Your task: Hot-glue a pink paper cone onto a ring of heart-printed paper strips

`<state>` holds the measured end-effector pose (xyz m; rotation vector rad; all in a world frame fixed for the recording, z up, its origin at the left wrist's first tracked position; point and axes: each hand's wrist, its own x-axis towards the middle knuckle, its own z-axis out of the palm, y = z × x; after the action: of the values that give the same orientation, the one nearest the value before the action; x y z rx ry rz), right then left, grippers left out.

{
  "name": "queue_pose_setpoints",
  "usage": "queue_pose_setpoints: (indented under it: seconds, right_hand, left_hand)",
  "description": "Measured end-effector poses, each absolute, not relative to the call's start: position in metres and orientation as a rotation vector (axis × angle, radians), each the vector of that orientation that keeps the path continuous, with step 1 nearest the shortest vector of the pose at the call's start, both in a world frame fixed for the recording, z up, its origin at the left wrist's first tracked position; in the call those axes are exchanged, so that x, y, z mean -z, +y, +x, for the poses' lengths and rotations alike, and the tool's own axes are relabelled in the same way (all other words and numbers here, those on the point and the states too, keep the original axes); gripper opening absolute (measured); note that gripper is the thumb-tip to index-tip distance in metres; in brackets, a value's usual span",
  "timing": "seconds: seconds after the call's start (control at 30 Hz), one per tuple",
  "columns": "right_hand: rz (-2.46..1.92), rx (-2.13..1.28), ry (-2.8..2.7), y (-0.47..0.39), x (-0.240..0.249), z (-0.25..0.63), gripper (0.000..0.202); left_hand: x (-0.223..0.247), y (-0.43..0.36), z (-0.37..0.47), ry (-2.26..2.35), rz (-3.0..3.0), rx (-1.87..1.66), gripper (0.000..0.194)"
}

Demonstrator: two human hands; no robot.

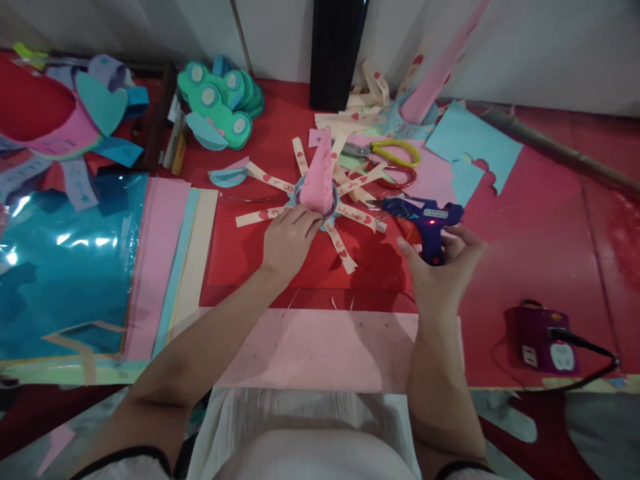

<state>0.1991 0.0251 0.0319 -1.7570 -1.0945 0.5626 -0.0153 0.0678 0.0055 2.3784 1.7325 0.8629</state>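
Red table [540, 257]; pink cone [319, 179] points upward.

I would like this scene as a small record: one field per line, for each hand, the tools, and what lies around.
Left-hand grip: at the base of the upright pink paper cone
Right-hand grip: open around the handle of the blue glue gun; firm contact unclear
Gun light: red, lit
Around the cone: pale paper strips with red hearts, spread outward
Other tool: yellow-handled scissors
Left side: overlapping coloured sheets
Back: green paper shapes; second pink cone
Right side: purple socket box, black cord plugged in
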Motion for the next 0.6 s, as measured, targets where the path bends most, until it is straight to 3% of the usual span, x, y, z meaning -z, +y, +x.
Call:
queue_pose_setpoints:
  seconds: [0.6]
  right_hand:
    - [-1.775,-0.606,-1.110,0.0258,-0.0310,0.1963,0.058]
  left_hand:
    - [-0.0055,0.0686,-0.0147,1.749,2.403,-0.821,0.019]
